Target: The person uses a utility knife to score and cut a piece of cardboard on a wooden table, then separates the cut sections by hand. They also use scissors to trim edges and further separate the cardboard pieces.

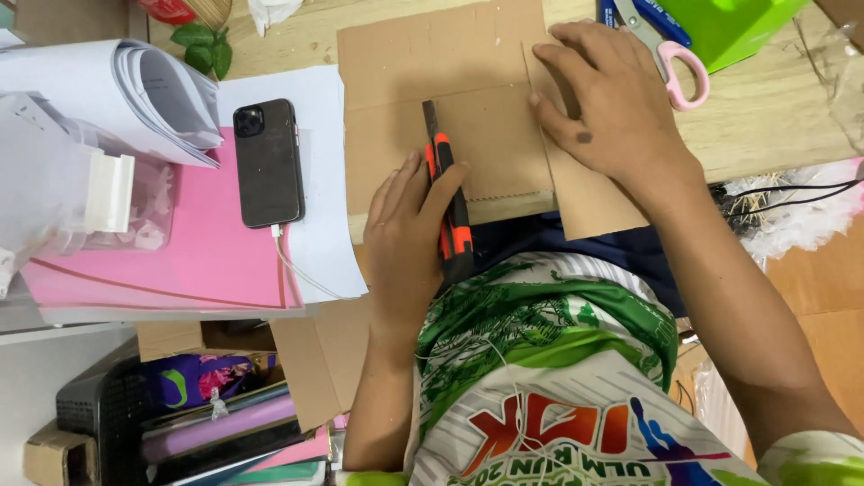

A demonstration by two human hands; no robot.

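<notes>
A utility knife [447,193] with an orange and black body is held by the left hand [405,247]; the fingers [389,193] are closed around its handle and the thumb is laid along its side. The blade end is pointed toward 12 o'clock and is set on a sheet of brown cardboard [441,99], which is lying flat on the wooden table [765,117]. The right hand [603,103] is placed at 2 o'clock from the knife. It is pressed flat on the cardboard with the fingers [553,63] spread open, and nothing is gripped by it. A cut line in the cardboard is seen just beside these fingertips.

At 9 o'clock from the knife a black smartphone [268,162] is lying on white paper [319,207], with a white cable [297,270] attached to its lower end. A pink sheet [207,252] is partly covered by the phone. Further toward 9 o'clock, rolled white papers [135,90] and a clear plastic box [90,193] are found. At 1 o'clock, behind the right hand, scissors with pink handles [679,72] are partly hidden, and a green box [729,27] is standing near them. At 7 o'clock, a black basket [103,405] with coloured papers is seen below the table edge.
</notes>
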